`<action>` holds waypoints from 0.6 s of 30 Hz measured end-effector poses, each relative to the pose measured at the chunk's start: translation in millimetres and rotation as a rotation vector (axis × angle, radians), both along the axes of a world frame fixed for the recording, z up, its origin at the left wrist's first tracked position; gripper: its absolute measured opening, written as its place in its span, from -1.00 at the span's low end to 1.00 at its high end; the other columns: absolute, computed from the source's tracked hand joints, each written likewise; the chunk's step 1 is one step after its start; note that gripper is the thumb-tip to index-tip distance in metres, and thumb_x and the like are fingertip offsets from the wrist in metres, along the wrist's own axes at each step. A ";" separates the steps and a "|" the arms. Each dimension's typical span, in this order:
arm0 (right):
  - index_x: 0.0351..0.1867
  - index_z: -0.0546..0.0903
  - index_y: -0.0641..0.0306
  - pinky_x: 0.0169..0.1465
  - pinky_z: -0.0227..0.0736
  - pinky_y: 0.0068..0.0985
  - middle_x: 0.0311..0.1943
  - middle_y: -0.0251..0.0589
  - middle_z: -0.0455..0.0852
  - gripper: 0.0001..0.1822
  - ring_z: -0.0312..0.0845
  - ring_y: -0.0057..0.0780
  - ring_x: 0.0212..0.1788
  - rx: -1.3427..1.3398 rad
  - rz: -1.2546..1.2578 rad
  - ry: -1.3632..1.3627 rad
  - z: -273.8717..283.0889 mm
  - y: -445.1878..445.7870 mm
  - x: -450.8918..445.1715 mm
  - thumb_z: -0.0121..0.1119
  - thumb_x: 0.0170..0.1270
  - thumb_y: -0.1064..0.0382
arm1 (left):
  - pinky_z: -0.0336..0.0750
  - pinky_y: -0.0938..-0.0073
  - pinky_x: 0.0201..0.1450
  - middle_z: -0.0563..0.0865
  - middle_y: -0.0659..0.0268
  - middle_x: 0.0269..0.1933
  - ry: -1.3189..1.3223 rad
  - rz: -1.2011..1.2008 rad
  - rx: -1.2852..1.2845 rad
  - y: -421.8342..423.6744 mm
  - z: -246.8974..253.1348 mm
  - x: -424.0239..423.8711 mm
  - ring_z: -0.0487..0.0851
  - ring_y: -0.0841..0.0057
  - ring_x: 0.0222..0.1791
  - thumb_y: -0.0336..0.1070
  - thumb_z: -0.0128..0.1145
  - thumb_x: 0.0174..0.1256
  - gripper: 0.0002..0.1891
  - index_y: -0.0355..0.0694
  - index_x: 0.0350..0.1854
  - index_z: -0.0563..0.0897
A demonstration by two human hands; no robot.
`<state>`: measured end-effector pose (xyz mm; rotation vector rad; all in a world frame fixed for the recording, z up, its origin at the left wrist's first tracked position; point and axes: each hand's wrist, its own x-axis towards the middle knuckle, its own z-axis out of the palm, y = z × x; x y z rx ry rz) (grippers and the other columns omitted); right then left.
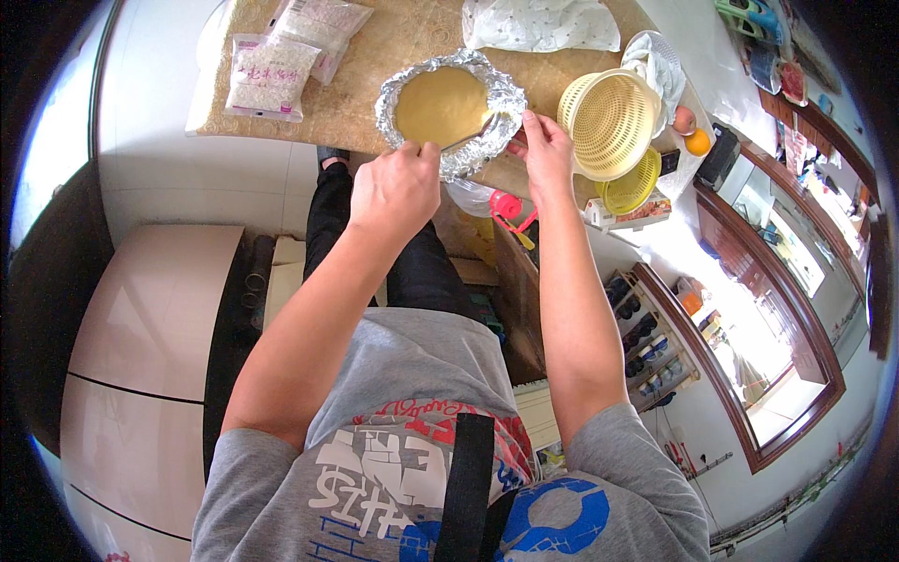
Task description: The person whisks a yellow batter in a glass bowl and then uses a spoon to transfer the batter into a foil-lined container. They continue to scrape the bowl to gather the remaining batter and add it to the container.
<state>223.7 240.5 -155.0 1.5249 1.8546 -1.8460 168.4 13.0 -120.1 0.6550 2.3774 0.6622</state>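
A round dish lined with crumpled aluminum foil [388, 98] sits at the table's near edge. Smooth yellow-brown liquid batter [441, 105] fills it. My left hand [399, 184] is closed in a fist at the near left rim. From that fist a thin dark utensil [467, 139] slants across the near right side of the batter; its exact kind is unclear. My right hand [548, 151] pinches the foil's right edge between thumb and fingers, and what lies under those fingers is hidden.
Bagged white grains [270, 77] lie at the left on the patterned tablecloth [351, 105]. Right of the dish stand a cream plastic colander [611, 126] and a yellow basket [632, 184], near an apple [683, 121] and an orange [697, 142]. A red-capped bottle [506, 205] is below the edge.
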 end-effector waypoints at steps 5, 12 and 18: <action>0.01 0.68 0.36 -0.04 0.75 -0.39 -0.09 -0.22 0.79 -0.73 0.76 -0.47 -0.10 0.013 -0.007 -0.017 -1.3 0.0 -0.5 0.20 0.61 0.15 | 0.68 0.02 -0.27 0.77 0.11 -0.28 0.018 -0.014 0.008 3.2 -1.5 -5.3 0.81 0.02 -0.30 -0.34 0.09 0.39 -0.92 -0.19 -0.22 0.61; 0.01 0.68 0.36 -0.04 0.75 -0.39 -0.11 -0.23 0.79 -0.74 0.75 -0.48 -0.12 0.018 -0.018 -0.019 -1.6 -0.5 -0.2 0.19 0.61 0.16 | 0.67 -0.02 -0.22 0.77 0.12 -0.25 0.027 -0.010 -0.009 -0.4 -1.8 -4.7 0.82 0.04 -0.26 -0.36 0.08 0.36 -0.92 -0.19 -0.23 0.61; 0.01 0.68 0.36 -0.04 0.75 -0.38 -0.11 -0.23 0.79 -0.73 0.75 -0.48 -0.12 0.013 -0.025 -0.013 -0.8 -1.4 -0.8 0.20 0.61 0.16 | 0.67 -0.02 -0.19 0.77 0.10 -0.25 0.016 -0.001 -0.013 -4.1 -1.2 -3.6 0.82 0.04 -0.25 -0.36 0.09 0.35 -0.92 -0.19 -0.22 0.62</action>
